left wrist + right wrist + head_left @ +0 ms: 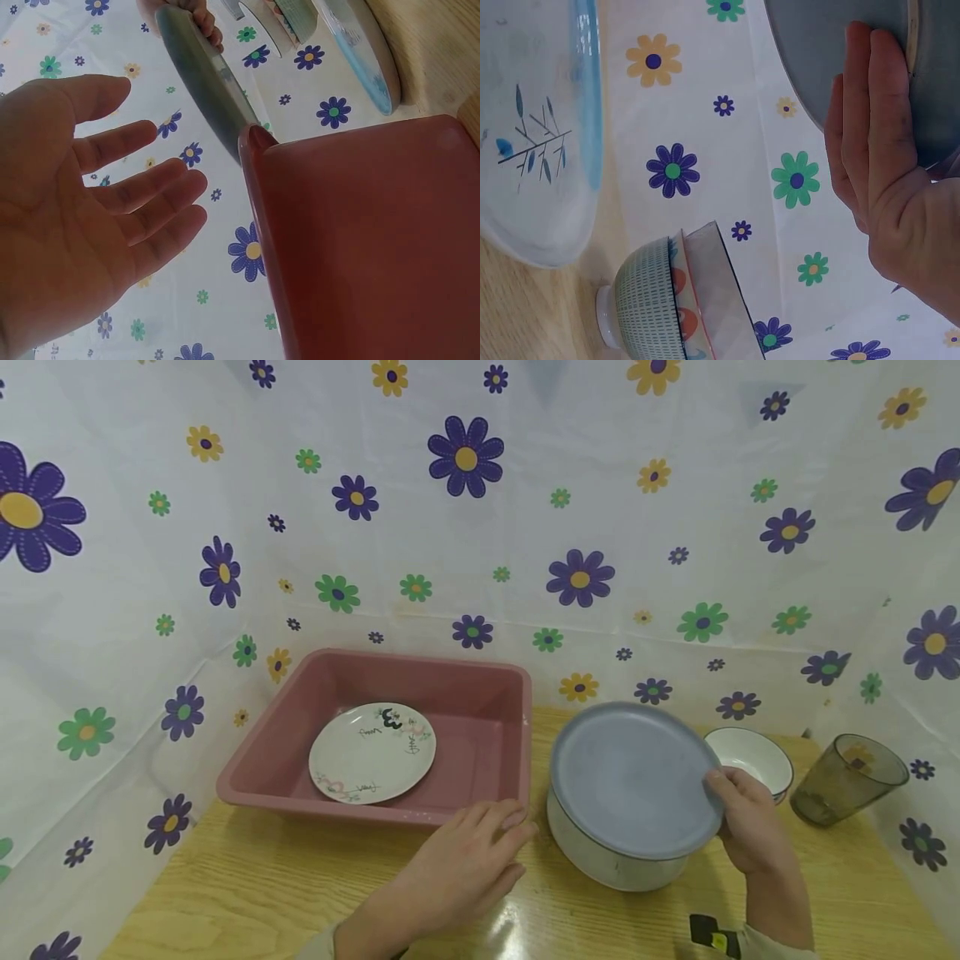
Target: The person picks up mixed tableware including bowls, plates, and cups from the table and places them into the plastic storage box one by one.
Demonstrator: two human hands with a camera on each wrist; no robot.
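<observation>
My right hand (753,822) grips the right edge of a round blue-grey plate (637,781), thumb on top. In the right wrist view its fingers (889,105) lie along the underside. The plate is raised over a large white bowl (626,868) and hides most of its opening. My left hand (468,860) holds nothing, its fingers extended and slightly bent, near the front right corner of a pink basin (517,727). A white plate with a floral pattern (372,753) lies inside the basin.
Right of the large bowl sit stacked small bowls (750,760), plainer in the right wrist view, where they show a patterned outside (645,300). A brown tinted glass (843,781) stands at the far right. Flowered sheeting (517,527) walls the back and sides of the wooden table (247,868).
</observation>
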